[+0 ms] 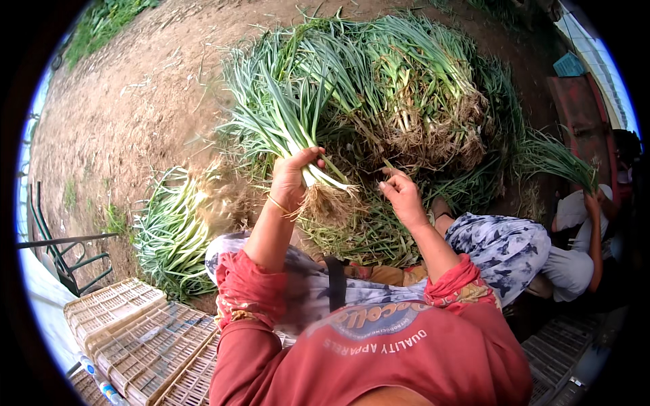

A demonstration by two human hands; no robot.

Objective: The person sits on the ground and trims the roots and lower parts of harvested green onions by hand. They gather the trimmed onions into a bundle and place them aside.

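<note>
My left hand [290, 177] grips a bunch of green onions [299, 139] around the pale stems. Its long leaves fan out away from me, and the brown roots [330, 203] hang towards my lap. A thin yellowish band [277, 203] circles my left wrist. To the right of the roots, my right hand [404, 197] is raised with thumb and index finger close together. A small yellow-green scrap shows by its fingertips; whether it is pinched there cannot be told. Beyond both hands lies a large heap of rooted green onions [350, 66].
Cleaned-looking green onions [175, 228] lie in a pile at left. Leaf trimmings [360, 241] cover the ground before my lap. Plastic crates [157, 345] stand at lower left, near a metal frame [66, 259]. On the right, another person's hand [594, 203] holds green onions [558, 155].
</note>
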